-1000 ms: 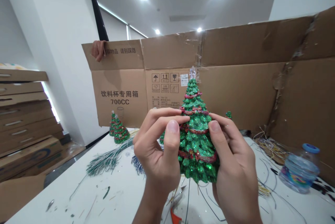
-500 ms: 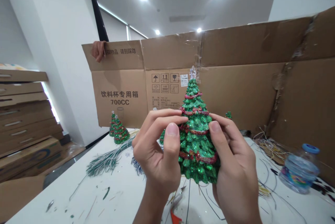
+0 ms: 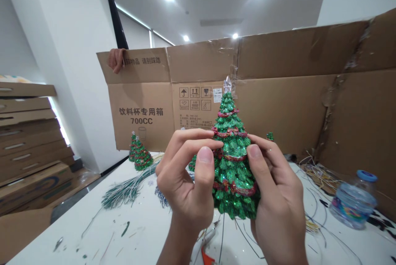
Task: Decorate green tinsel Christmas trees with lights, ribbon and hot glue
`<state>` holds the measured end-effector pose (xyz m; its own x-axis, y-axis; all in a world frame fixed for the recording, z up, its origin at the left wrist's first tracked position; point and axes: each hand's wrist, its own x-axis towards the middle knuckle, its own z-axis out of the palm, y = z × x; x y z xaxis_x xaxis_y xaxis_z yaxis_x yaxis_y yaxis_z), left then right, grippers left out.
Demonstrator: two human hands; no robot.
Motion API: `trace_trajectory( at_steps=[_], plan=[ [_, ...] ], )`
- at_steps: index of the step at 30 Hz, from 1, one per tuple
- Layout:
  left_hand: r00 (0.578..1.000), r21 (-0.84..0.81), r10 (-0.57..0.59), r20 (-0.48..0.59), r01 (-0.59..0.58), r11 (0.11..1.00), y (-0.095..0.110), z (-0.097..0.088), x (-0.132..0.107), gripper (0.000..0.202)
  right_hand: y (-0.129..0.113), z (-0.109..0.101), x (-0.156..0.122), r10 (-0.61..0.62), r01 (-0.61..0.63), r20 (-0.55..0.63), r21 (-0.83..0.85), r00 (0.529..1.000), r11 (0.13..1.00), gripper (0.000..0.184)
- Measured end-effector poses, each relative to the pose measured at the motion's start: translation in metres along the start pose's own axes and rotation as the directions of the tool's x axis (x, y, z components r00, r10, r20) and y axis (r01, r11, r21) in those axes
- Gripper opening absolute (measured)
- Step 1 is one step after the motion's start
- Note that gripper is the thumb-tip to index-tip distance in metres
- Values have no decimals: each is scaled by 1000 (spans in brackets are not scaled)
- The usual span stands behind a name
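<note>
A green glittery toy Christmas tree (image 3: pixel 232 170) with red garlands and a clear tip stands upright in the air before me. My right hand (image 3: pixel 278 186) grips its right side, thumb on the front and fingers behind. From the left, my left hand (image 3: pixel 188 174) is curled against the tree, its fingertips on the upper red garland and the branches below. The left thumb sticks up in front of the tree's left edge. Dark wires (image 3: pixel 223 236) show beneath the tree's base. Both palms hide parts of the table behind.
More small Christmas trees (image 3: pixel 142 155) stand at the back left of the white table (image 3: pixel 93 232). Beside them lies a bundle of green and white wires (image 3: pixel 130 188). A water bottle (image 3: pixel 354 201) stands at right. Orange-handled cutters (image 3: pixel 208 252) lie below my hands. Cardboard (image 3: pixel 284 112) walls the back.
The tree has tilted very slightly, its tip a little higher and its base slightly lower. Both hands keep nearly the same place on it.
</note>
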<state>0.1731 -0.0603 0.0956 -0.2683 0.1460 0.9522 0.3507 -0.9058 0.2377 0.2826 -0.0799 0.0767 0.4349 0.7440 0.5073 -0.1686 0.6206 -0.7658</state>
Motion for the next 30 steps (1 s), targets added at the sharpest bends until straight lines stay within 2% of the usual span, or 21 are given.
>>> trace_trajectory(
  at_steps=[15, 23, 30],
  plan=[
    [999, 13, 31, 11, -31, 999, 0, -1, 1, 27, 2, 3, 1, -32, 32, 3, 16, 999, 999, 35],
    [1000, -56, 28, -1, -28, 998, -1, -1, 2, 22, 4, 6, -1, -64, 64, -4, 80, 998, 995, 30],
    [997, -32, 66, 45, -64, 997, -3, -7, 2, 19, 4, 5, -4, -94, 91, 19, 126, 995, 988, 23]
  ],
)
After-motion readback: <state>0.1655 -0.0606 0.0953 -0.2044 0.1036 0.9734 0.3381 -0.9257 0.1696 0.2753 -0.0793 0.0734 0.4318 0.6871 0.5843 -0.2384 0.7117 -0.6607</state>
